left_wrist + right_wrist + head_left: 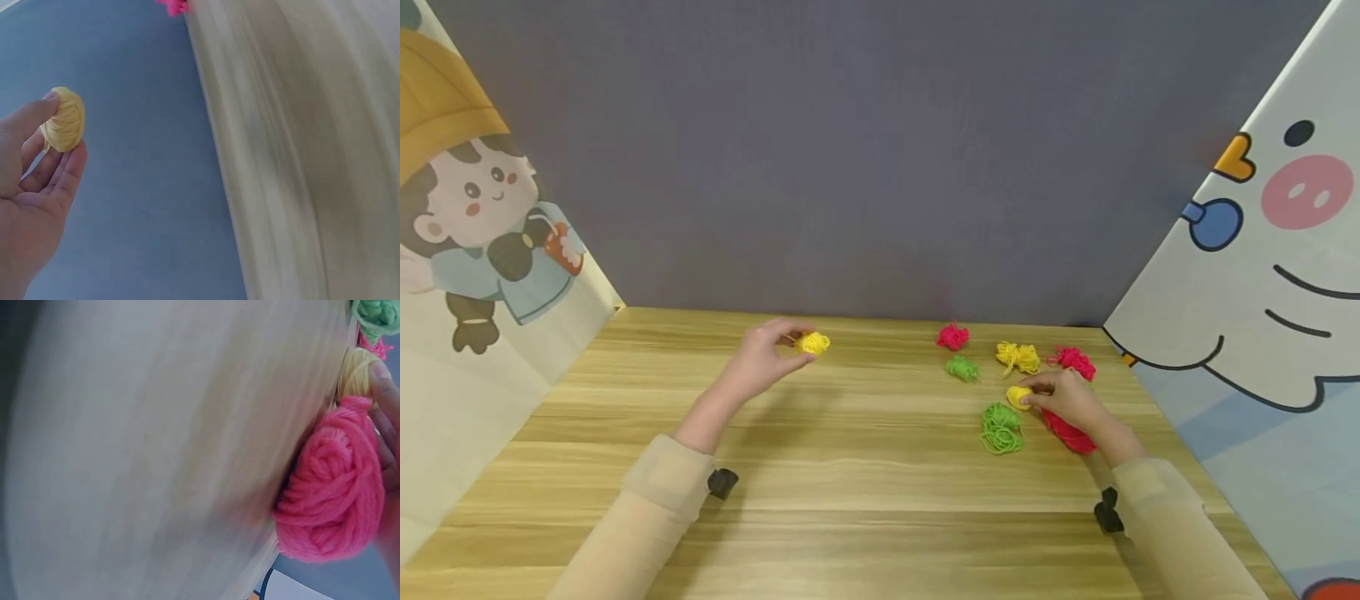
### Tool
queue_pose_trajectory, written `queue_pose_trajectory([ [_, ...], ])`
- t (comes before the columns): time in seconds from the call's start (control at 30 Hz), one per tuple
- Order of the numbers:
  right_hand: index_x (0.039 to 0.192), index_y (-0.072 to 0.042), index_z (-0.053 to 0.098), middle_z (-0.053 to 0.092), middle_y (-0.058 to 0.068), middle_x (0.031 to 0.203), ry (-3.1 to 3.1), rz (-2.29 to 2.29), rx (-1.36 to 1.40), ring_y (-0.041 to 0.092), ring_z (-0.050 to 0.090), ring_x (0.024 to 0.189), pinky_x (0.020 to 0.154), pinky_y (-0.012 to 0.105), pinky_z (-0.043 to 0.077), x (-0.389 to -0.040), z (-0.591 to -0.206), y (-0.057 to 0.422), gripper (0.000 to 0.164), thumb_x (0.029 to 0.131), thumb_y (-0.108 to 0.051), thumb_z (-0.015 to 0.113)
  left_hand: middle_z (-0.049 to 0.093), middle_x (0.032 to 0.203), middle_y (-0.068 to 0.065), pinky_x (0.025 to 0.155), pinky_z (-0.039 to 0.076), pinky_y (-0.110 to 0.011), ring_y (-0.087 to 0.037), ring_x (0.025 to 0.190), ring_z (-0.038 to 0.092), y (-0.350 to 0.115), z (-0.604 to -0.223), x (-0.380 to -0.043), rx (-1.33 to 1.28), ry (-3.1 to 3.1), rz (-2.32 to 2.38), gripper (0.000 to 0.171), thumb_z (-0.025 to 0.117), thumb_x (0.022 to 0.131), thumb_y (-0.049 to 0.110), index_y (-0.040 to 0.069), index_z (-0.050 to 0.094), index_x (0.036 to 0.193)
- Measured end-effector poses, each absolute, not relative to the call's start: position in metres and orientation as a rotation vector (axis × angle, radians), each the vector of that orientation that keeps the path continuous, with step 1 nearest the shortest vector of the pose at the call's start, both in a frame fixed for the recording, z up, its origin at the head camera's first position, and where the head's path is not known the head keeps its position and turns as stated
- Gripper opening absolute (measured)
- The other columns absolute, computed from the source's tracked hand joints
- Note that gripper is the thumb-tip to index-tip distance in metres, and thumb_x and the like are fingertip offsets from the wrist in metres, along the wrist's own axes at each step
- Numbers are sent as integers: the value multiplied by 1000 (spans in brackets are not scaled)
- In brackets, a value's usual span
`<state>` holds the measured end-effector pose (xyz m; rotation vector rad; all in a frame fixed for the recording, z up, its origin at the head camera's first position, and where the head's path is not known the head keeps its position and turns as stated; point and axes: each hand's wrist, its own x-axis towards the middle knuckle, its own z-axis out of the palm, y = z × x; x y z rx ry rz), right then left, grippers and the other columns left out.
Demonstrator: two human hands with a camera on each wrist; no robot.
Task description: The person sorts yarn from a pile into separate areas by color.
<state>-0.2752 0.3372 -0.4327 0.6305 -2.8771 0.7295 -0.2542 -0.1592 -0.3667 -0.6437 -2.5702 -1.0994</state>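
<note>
The table [865, 467] was pale wood, smooth and faintly glossy. The yarn bundles [1000, 428] looked soft, fuzzy and matt, the pink ball [331, 494] thickly stranded. The backdrop [880, 150] was matt grey.

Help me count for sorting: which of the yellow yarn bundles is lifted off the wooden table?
The small yellow yarn ball pinched in the left hand, far left of the others. Another sits under the right hand's fingertips; the loose one lies untouched.

Left hand [763, 357] holds a yarn ball [813, 342] above the table [865, 475] left of centre, right hand [1070, 402] rests on another ball [1018, 397] among yarn bundles [1001, 429] at right, wall behind.
</note>
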Motion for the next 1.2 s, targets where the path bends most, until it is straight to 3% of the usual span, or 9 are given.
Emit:
queue_pose_trajectory([
  [0.23,102,-6,73,72,10,97,-2886,745,614,22,67,87,69,30,56,-274,-431,336,24,79,-12,76,65,106,-12,85,54,-41,-27,96,62,-175,-377,-264,-537,-2564,-1111,36,75,80,11,3,64,113],
  [0.53,99,-7,74,73,8,93,-2882,729,605,8,62,77,64,22,53,-275,-432,336,22,78,-12,76,65,107,-15,86,53,-42,-31,97,61,-199,-390,-279,-474,-2597,-1113,37,75,80,10,1,63,114],
  [1.2,100,-7,74,72,7,92,-2883,774,600,4,60,74,61,21,51,-276,-431,335,23,78,-13,76,60,115,-25,92,50,-47,-37,103,58,-229,-412,-313,-565,-2760,-1092,39,71,81,1,-8,59,117],
])
